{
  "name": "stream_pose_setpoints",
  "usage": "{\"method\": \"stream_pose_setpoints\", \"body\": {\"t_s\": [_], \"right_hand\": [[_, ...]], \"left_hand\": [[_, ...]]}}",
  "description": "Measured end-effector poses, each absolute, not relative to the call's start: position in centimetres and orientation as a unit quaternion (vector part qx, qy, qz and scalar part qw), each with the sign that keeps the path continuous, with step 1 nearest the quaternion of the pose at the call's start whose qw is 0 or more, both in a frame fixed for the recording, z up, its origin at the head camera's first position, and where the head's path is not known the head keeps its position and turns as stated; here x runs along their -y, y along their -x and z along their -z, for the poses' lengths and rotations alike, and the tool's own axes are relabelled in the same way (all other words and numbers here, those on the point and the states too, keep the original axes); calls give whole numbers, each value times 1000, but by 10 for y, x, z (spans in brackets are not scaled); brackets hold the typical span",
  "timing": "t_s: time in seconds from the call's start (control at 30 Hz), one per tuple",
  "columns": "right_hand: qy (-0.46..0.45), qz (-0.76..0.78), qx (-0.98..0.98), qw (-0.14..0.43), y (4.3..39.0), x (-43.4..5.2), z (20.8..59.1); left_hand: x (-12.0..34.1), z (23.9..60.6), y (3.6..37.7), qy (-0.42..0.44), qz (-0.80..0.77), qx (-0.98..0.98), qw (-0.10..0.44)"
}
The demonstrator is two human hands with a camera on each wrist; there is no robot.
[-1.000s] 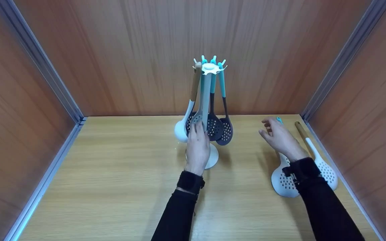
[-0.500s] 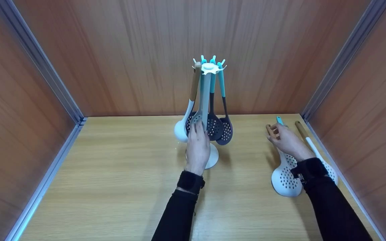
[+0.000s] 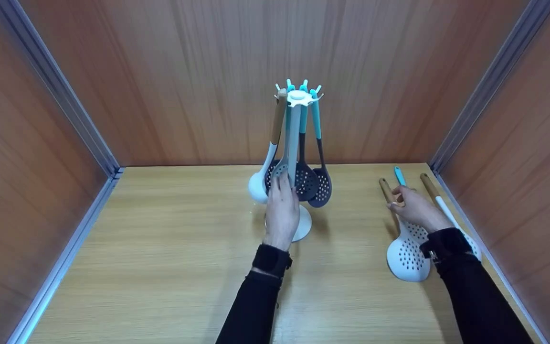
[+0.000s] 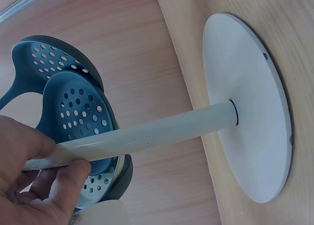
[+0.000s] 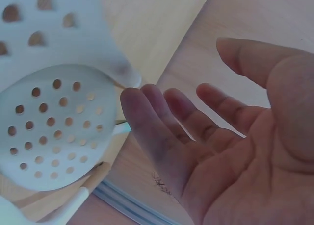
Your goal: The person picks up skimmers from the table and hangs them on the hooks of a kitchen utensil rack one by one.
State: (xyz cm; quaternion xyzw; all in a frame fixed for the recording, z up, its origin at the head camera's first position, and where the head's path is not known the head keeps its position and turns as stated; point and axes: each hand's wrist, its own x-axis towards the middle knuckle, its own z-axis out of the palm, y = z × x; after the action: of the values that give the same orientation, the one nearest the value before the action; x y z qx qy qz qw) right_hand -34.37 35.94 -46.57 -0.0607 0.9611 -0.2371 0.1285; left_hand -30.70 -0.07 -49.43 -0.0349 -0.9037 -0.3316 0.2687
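Note:
My left hand (image 3: 282, 210) grips the pole (image 4: 162, 136) of a white utensil stand (image 3: 303, 223), thumb and fingers around it. From its hooked top hang a white ladle (image 3: 258, 187) with a wooden handle, dark perforated skimmers (image 3: 307, 184) with turquoise handles, and a paler perforated utensil partly behind the hand. On the right, a white skimmer (image 3: 407, 260) with a wooden handle lies on the table. My right hand (image 3: 418, 208) hovers at its handle. In the right wrist view its thumb stands apart and the fingertips (image 5: 135, 105) are right at the skimmer's neck, with nothing held.
Partly under the right hand lies another perforated utensil with a turquoise handle (image 3: 400, 175). Beside the right wall (image 3: 518, 157) lies a second wooden-handled white skimmer (image 3: 447, 212). Wood panels with metal corner strips enclose the table (image 3: 170, 253) at the back and sides.
My right hand has moved right and slightly toward me, down along the left skimmer's handle, uncovering the top of that handle. The left hand and stand have stayed in place.

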Motion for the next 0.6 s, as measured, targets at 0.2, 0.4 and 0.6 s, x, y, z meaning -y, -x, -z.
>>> {"method": "stream_pose_setpoints", "body": {"t_s": [0.2, 0.4, 0.6], "right_hand": [[52, 229, -961, 148, 341, -365, 468], [35, 228, -960, 159, 340, -366, 468], [25, 233, -958, 165, 341, -365, 472]], "left_hand": [[1, 494, 308, 32, 335, 904, 264], [1, 493, 309, 28, 334, 908, 252], [1, 493, 309, 29, 333, 909, 251]]}}
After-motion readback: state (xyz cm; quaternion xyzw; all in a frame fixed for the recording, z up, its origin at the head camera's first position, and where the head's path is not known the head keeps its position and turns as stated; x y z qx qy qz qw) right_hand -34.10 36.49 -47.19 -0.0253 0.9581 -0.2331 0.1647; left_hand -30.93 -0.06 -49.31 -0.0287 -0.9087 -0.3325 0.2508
